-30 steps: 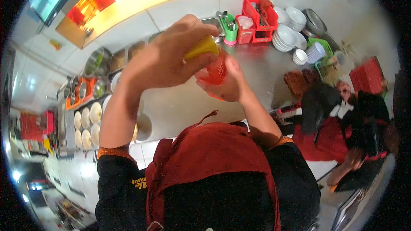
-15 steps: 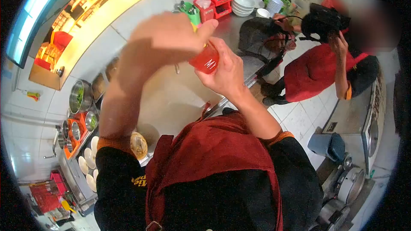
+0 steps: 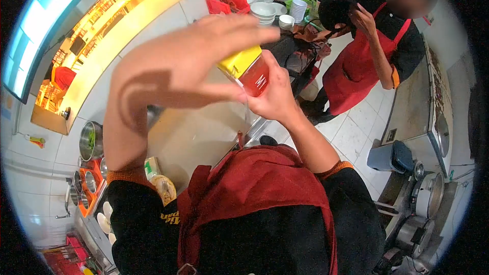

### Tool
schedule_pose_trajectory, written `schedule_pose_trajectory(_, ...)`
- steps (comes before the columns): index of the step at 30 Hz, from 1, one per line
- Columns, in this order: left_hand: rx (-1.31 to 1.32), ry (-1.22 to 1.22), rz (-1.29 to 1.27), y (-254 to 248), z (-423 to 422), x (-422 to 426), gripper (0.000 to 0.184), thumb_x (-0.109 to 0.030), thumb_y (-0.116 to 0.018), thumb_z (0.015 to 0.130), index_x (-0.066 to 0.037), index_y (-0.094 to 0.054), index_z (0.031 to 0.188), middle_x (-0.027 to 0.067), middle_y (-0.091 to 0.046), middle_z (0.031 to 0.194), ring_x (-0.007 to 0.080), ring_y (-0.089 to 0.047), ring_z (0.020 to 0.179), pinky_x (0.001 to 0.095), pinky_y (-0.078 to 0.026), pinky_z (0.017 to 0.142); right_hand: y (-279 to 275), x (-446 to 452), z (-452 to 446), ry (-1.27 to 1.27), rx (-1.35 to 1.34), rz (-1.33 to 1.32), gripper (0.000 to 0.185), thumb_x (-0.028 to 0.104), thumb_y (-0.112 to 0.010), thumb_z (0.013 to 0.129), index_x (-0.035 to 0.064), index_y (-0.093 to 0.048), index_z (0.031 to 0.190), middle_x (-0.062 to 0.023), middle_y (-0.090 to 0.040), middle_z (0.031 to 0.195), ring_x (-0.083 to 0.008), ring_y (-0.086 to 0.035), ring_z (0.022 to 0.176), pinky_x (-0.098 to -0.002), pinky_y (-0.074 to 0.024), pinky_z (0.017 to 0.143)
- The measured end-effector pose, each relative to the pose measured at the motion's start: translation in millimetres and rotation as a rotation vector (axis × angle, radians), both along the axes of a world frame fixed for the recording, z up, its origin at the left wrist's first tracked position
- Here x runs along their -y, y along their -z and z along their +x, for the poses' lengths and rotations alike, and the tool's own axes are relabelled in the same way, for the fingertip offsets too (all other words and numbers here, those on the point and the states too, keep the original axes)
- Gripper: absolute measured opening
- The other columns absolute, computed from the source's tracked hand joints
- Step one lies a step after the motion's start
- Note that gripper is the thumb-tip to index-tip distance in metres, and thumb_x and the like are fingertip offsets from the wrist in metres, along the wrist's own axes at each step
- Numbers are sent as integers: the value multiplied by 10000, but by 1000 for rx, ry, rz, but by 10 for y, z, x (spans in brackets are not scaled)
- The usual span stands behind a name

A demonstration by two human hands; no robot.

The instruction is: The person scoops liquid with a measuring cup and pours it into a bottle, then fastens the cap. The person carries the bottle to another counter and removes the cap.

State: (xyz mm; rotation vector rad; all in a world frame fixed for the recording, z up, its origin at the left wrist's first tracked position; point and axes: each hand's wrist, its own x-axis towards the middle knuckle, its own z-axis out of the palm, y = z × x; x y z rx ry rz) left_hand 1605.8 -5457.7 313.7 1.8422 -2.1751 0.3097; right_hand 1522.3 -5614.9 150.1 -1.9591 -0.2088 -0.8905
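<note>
My right hand grips a clear square-sided jar with red contents and a white mark on its side. The jar is tilted, and its yellow lid faces up and to the left. My left hand is open beside the lid, blurred, with thumb and fingers spread apart. Its palm hides part of the lid side, and I cannot tell whether it touches the jar. Below both hands is a pale work surface.
A co-worker in a red apron stands at the right, holding a black object. Stacked white bowls and a red bin stand at the back. A metal bowl of greens and an orange tray are at the left.
My left hand has opened and shifted left and down, uncovering the jar's yellow lid. The jar in my right hand has moved slightly right. The view has turned a little.
</note>
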Motion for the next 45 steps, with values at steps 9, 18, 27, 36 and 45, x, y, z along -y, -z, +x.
schedule_pose_trajectory(9,-231,-645,-44,-40,-210,106,321,-275,-610,892,-37,-631,1107,156,-641,863,252,-623,792,367,-481,724,95,137,17,131,57,-146,672,183,-831,662,19,-500,1224,-155,-661,997,-287,-704,878,-356,-542,776)
schedule_pose_trajectory(18,-1365,-513,-712,474,253,-346,508,-438,-541,942,-45,-584,1261,46,-667,898,131,-623,704,267,-478,575,116,492,42,84,257,-106,748,179,-873,609,-17,-509,1232,-143,-641,1111,-259,-670,960,-338,-523,864)
schedule_pose_trajectory(27,-1657,-669,-657,1503,486,-493,512,-476,-381,996,-59,-593,1206,69,-654,901,133,-554,579,240,-382,437,67,810,32,-133,397,-35,820,208,-911,585,-7,-501,1263,-177,-634,1107,-269,-667,914,-353,-542,790)
schedule_pose_trajectory(36,-1671,-619,-416,2203,343,-579,534,-512,-462,956,-51,-580,1198,33,-603,857,99,-538,628,237,-380,470,-494,1056,23,-393,-6,356,834,169,-799,702,-1,-352,1385,-158,-578,1071,-246,-602,934,-396,-512,801)
schedule_pose_trajectory(45,-1745,-537,-473,2597,153,-727,423,-378,-456,1005,-14,-612,1154,28,-603,813,100,-525,613,237,-401,515,-1678,1184,252,-486,-46,467,767,305,-731,688,-28,-441,1314,-168,-599,1045,-287,-653,868,-453,-568,754)
